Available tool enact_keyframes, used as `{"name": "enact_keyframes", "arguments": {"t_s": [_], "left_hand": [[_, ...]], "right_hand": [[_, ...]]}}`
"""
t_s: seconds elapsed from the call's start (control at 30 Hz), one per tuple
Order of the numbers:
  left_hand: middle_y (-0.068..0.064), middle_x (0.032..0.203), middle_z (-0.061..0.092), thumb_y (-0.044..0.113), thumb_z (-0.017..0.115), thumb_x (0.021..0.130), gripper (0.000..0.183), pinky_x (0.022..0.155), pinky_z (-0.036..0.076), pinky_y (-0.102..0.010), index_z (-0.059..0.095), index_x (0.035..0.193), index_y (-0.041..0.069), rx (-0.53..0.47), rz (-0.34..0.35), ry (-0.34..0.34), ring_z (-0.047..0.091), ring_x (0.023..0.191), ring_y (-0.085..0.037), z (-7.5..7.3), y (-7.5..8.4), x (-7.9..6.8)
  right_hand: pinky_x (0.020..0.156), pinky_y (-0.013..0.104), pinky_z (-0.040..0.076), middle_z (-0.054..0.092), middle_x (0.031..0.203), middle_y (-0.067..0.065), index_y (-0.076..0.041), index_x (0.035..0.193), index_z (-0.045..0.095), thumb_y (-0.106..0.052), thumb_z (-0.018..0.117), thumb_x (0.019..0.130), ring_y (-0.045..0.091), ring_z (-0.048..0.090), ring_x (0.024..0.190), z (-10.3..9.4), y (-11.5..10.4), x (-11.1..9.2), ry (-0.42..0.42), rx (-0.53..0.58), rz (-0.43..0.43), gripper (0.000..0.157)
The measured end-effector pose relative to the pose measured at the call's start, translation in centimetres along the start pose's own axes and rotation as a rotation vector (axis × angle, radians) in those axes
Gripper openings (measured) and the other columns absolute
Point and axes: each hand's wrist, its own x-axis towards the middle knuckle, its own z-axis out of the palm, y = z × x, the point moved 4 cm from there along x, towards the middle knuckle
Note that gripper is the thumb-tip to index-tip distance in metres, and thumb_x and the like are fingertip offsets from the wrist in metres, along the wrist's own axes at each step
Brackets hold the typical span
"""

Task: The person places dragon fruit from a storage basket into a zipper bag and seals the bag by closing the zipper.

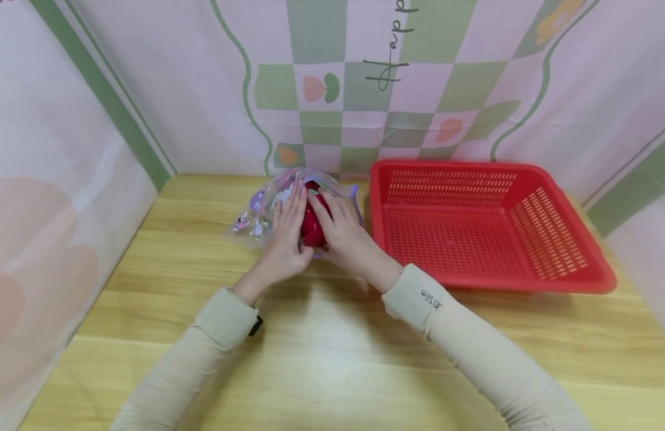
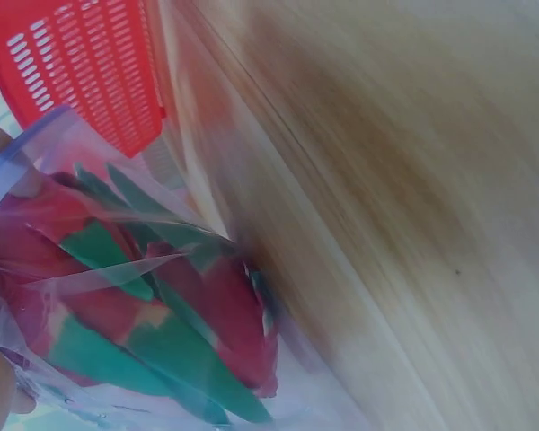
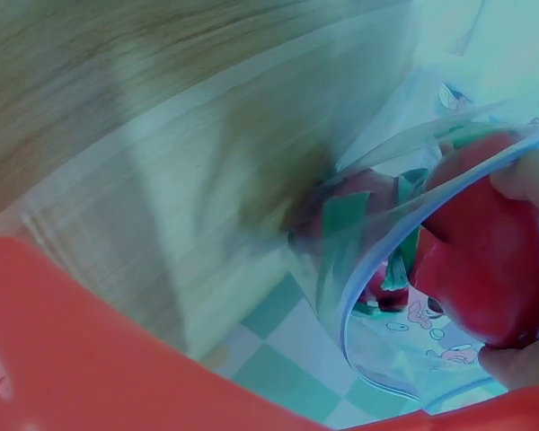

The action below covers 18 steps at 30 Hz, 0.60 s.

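A shiny red dragon fruit [image 1: 312, 226] with green scales sits between both hands at the mouth of a clear zip bag [image 1: 257, 206] printed with cartoon figures. My right hand [image 1: 345, 230] grips this fruit, thumb and fingers on opposite sides, as the right wrist view shows. From the left, my left hand [image 1: 286, 242] holds the bag, its fingers along the bag's side and its thumb near the lower edge. Deeper in the bag, more red and green dragon fruit [image 3: 346, 220] shows through the plastic. The bag's purple rim [image 3: 350, 305] stands open around the held fruit.
A red perforated plastic basket [image 1: 494, 284] stands just right of the hands on the wooden table [image 1: 332, 359]. Behind the table hangs a patterned curtain [image 1: 364, 129], with more fabric on both sides.
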Motion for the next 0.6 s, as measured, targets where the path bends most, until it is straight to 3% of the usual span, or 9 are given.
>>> {"name": "enact_keyframes", "arguments": {"t_s": [0.27,0.43,0.6], "left_hand": [[-0.023,0.160,0.008,-0.002,0.053,0.067,0.095,0.120,-0.006,-0.058,0.007,0.150,-0.008,-0.010,0.000,0.021,0.007,0.149,-0.036,-0.2,0.1,-0.1],[-0.024,0.159,0.010,-0.004,0.051,0.067,0.094,0.120,-0.003,-0.059,0.007,0.149,-0.009,-0.004,0.002,0.028,0.010,0.149,-0.036,-0.3,0.0,-0.3],[-0.022,0.160,0.009,-0.003,0.051,0.066,0.095,0.120,-0.003,-0.059,0.006,0.150,-0.007,-0.004,-0.001,0.034,0.010,0.149,-0.035,-0.4,-0.1,-0.3]], "right_hand": [[0.112,0.043,0.039,0.038,0.147,0.025,0.009,0.142,0.031,-0.016,0.081,0.074,0.037,0.044,0.130,-0.1,-0.4,0.8,-0.071,-0.011,0.069,0.089],[0.106,0.046,0.046,0.037,0.147,0.028,0.004,0.145,0.031,-0.017,0.081,0.075,0.040,0.044,0.131,0.1,-0.4,1.2,-0.123,0.030,0.147,0.089],[0.100,0.047,0.050,0.045,0.139,0.029,0.000,0.146,0.032,-0.018,0.080,0.075,0.041,0.047,0.126,0.3,-0.4,1.6,-0.138,0.020,0.200,0.088]]}}
